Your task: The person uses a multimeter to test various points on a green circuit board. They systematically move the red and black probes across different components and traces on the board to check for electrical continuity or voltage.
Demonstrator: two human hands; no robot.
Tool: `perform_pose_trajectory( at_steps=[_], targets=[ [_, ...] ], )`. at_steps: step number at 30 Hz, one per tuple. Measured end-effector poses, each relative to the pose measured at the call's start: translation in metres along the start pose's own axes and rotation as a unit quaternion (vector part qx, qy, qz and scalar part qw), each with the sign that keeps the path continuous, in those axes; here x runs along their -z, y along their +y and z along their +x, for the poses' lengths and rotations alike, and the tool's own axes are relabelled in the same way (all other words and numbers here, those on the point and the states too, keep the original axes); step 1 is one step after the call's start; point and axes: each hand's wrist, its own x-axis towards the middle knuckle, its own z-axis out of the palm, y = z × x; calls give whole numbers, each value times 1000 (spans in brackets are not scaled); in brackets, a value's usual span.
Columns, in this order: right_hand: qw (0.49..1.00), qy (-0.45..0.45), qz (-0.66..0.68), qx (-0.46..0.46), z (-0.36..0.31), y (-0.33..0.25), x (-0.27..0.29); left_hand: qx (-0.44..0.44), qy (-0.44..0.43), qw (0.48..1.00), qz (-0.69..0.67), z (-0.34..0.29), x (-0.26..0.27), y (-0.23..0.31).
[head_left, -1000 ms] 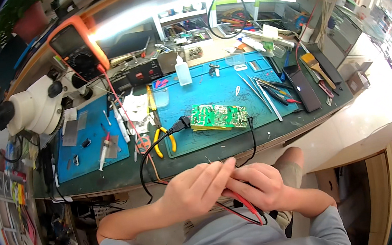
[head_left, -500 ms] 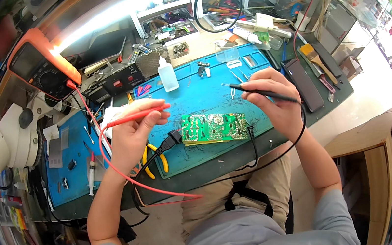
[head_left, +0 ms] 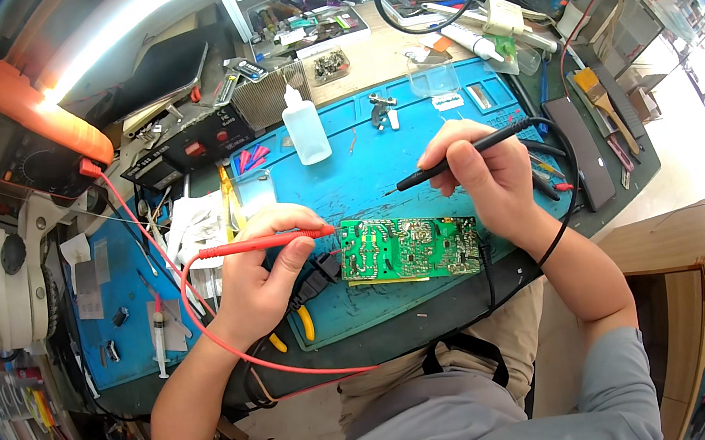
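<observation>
My left hand (head_left: 266,271) is closed round a red test probe (head_left: 258,243), its tip at the left edge of a green circuit board (head_left: 410,248). Whether the tip touches the board I cannot tell. In my right hand (head_left: 489,171) is a black test probe (head_left: 460,157), pinched with its metal tip pointing left, above the mat behind the board. The board lies solder side up on the blue mat (head_left: 278,198). A black plug connector (head_left: 316,283) sits at its left end, partly behind my left hand, and a black cable (head_left: 490,277) runs from its right end.
An orange multimeter (head_left: 31,142) stands at the far left, with the red lead plugged in. Behind the board are a white squeeze bottle (head_left: 306,128) and a small clamp-like part (head_left: 382,109). Yellow-handled pliers (head_left: 306,322) lie by my left wrist. At right lie a phone (head_left: 579,150) and a brush (head_left: 602,102).
The red probe has come down to the board's left edge. My right hand has turned the black probe, so its tip now points down and left. The whole view has shifted.
</observation>
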Motion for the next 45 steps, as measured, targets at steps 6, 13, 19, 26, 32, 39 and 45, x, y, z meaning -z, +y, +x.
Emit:
perform_pose_trajectory(
  at_steps=[6, 13, 19, 26, 32, 39, 45],
  targets=[
    [997, -29, -39, 65, -1, 3, -5, -23, -10, 999, 43, 6, -3, 2],
    [993, -39, -67, 93, 0, 2, -9, -42, -19, 996, 82, 8, -3, 2],
    [989, -54, -96, 95, 0, 1, -10, -54, -43, 992, 107, 10, -1, 4],
    [991, -37, -104, 76, -1, -5, -13, -46, -42, 993, 102, 9, -1, 4],
    [987, -45, -113, 101, 1, -3, -8, -48, -41, 994, 89, 11, 0, 2],
    [991, -55, -92, 82, -1, -2, -9, -55, -44, 992, 102, 11, 0, 3],
    [978, -66, -135, 142, 5, -8, -6, -93, -31, 988, 123, 13, 2, 8]
  ],
)
